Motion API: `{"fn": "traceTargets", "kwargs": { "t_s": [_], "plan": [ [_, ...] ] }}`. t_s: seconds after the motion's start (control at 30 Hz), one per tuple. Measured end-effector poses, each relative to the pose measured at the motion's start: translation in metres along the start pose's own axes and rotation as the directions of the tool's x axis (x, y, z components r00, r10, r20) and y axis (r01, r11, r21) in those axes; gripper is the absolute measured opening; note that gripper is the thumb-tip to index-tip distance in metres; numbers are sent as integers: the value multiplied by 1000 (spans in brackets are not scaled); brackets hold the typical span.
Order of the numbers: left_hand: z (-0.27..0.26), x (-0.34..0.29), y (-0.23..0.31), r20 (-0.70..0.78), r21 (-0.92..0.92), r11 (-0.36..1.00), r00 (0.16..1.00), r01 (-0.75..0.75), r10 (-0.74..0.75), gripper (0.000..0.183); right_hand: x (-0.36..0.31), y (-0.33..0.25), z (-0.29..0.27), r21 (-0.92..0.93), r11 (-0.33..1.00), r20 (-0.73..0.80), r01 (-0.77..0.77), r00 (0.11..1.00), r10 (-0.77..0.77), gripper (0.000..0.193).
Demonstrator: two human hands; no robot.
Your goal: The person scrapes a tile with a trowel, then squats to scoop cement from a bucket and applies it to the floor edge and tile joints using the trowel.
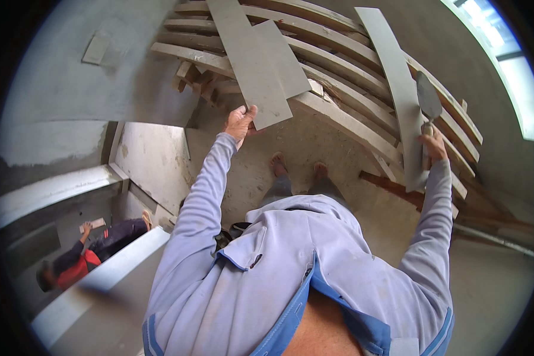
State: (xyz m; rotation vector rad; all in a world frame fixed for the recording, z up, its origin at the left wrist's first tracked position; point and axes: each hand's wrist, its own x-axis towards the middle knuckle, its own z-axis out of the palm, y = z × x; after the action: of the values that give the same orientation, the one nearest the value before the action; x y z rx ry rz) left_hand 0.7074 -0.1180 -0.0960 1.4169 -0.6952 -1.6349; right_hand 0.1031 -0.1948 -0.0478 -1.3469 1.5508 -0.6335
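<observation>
At the near corner of a long grey board [243,65], the fingers of my left hand [240,124] are closed on its edge. A shorter grey panel [282,59] overlaps that board on its right side. In my right hand [435,146] is a trowel [428,98], gripped by its handle with the pointed metal blade upward. Just left of that hand, a narrow grey strip [391,77] lies across the beams. Whether my right fingers also touch the strip, I cannot tell.
Several wooden beams [350,71] form a slatted rack ahead of me. At lower left, beyond a ledge [118,267], a person in dark and red clothing [89,261] holds a small block. A bright window [504,47] is at upper right. A pole [498,240] lies at right.
</observation>
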Motion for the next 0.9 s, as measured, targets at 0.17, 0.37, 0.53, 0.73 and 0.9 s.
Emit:
{"fn": "traceTargets", "kwargs": {
  "t_s": [0.17, 0.37, 0.53, 0.73, 0.9],
  "plan": [
    [8, 7, 6, -1, 67, 998, 1000, -2, 2, 42, 5, 2, -1, -78, 994, -102, -77, 992, 69, 38],
    [38, -13, 42, -9, -83, 995, 999, 46, -47, 33, -15, 4, 18, -47, 999, -323, -6, 946, -9, 38],
    [80, -37, 78, -22, -129, 992, 1000, 2, -5, 29, -36, -26, 33, -91, 994, -495, -68, 869, 14, 54],
    [108, -59, 136, -81, -272, 959, 995, -77, 57, 26, -81, -85, 109, 691, 622, -358, 369, 922, -148, 13],
    [114, -64, 169, -67, -323, 939, 992, -120, 104, 27, -93, -141, 178, 853, 510, -65, 113, 992, -111, 28]
  ]
}}
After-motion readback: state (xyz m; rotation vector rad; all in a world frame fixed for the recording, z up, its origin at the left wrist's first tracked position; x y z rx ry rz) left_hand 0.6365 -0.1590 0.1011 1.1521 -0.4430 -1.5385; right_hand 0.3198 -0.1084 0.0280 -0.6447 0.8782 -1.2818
